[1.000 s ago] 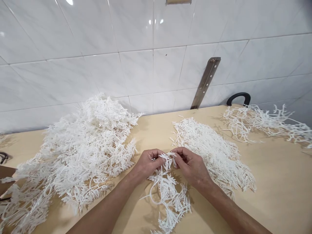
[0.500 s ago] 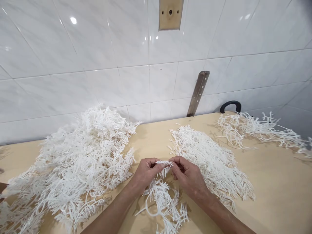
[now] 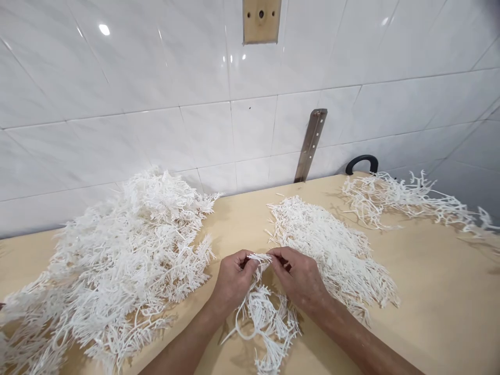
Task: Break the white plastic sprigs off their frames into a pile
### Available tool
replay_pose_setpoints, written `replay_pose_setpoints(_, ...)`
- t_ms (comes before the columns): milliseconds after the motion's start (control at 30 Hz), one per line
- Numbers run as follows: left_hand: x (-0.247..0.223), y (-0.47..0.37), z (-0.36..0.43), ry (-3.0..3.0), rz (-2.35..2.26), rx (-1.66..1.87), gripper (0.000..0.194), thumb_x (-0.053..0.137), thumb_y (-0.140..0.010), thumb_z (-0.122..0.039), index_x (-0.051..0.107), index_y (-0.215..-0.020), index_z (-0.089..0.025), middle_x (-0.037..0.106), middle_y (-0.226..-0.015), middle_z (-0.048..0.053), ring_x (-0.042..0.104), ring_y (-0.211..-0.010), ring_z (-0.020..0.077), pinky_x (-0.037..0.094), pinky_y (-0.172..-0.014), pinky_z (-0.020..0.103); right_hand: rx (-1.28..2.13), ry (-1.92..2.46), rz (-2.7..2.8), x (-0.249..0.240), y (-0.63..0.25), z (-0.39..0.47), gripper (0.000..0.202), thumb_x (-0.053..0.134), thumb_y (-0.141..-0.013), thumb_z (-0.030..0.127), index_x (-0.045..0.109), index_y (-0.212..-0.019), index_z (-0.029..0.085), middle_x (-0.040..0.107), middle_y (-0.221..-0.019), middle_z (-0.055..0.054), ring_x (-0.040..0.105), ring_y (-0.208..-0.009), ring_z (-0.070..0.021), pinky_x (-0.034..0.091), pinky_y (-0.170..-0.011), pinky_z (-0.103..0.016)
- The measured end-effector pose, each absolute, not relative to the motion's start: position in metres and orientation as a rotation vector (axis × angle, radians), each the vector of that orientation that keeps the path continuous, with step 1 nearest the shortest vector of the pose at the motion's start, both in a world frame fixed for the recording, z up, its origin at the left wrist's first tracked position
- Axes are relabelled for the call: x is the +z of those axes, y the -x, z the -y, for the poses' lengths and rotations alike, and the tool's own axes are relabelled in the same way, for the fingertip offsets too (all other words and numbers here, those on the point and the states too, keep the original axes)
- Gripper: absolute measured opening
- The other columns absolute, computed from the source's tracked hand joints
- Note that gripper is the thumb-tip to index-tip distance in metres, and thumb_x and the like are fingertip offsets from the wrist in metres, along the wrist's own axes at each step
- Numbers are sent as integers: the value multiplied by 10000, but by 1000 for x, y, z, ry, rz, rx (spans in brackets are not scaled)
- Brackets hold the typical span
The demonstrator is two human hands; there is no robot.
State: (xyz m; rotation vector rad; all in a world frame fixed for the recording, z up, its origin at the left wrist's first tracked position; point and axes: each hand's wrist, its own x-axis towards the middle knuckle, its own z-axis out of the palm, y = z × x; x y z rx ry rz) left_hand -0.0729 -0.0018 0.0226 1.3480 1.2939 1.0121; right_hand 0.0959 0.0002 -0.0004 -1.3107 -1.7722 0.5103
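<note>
Over the table's middle, my left hand pinches a white branched plastic sprig between thumb and forefinger. My right hand has its thumb and forefinger closed at the right tips of the same sprig. Thin prongs of it stick out between the two hands. Below them hangs or lies a looser cluster of white branched strands; whether it joins the held sprig is unclear. My other fingers are curled and partly hidden.
A tall heap of white branched sprigs covers the left of the wooden table. To the right lies a flatter pile of thin white pieces. Bare branching stems lie far right, near a black curved handle. A metal strip leans against the tiled wall.
The camera view has shifted slightly. My right fingers have moved a little along the sprig's tips, while my left hand keeps its pinch.
</note>
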Motion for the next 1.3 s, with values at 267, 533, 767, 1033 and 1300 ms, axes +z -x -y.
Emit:
replay_pose_setpoints(267,18,74,3,-1430,-1305,994,154,562,-782,-258,564,-664,-160,431,-556,-48,355,-514,82,295,-499,209,262,1291,1879,2,-95,-4,198,486,-903,190,664,-817,202,687,-765,-61,608,-671,-177,468,-648,-295)
replay_pose_setpoints(533,7,74,7,-1653,-1289,1137,145,621,-830,-256,719,-784,-160,648,-696,9,556,-641,125,424,-632,236,152,1358,1649,7,-109,-12,136,547,-886,264,659,-875,188,669,-742,-28,585,-575,-136,476,-567,-256)
replay_pose_setpoints(767,3,73,4,-1734,-1271,1189,157,627,-857,-247,767,-879,-179,708,-766,30,619,-695,146,473,-678,256,403,1405,1689,24,-120,-8,205,548,-904,324,715,-914,205,715,-881,-47,608,-632,-142,502,-580,-264)
replay_pose_setpoints(1033,4,73,4,-1765,-1277,1136,168,611,-860,-207,763,-928,-187,725,-813,24,635,-732,145,480,-704,246,826,1418,1846,19,-112,-6,190,575,-874,288,760,-884,242,733,-882,-23,655,-758,-172,515,-667,-292)
replay_pose_setpoints(1300,4,73,3,-1791,-1330,1108,177,594,-853,-210,760,-913,-195,723,-788,7,627,-706,137,478,-681,235,488,1289,1908,19,-105,0,145,558,-874,156,700,-856,185,682,-861,-35,564,-594,-115,471,-602,-268)
